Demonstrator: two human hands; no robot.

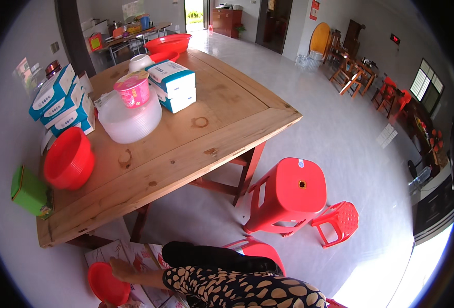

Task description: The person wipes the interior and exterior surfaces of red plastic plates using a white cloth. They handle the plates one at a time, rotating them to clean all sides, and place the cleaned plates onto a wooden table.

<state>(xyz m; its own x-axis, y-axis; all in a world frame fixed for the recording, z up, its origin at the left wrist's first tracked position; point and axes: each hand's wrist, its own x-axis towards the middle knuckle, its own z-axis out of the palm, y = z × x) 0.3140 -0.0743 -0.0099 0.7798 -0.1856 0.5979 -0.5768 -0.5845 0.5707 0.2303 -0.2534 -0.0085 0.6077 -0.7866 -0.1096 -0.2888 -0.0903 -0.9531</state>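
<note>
Red plastic bowl (108,283) sits low by the floor under our left hand (120,268), whose fingers rest on its rim; how firmly they grip we cannot tell. Our right hand is out of view. Printed cardboard (134,256) lies beneath. Above us stands a worn wooden table (186,149); glossy pale tiles (340,128) spread beyond.

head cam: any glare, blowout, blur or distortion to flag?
Head view: strong fisheye, the wooden table edges bow and a black vignette rings the frame; sunlight blows out the floor at lower right and the far doorway; glossy tiles show sheen; the hand on the red bowl sits at the dim lower rim, slightly soft.
</note>
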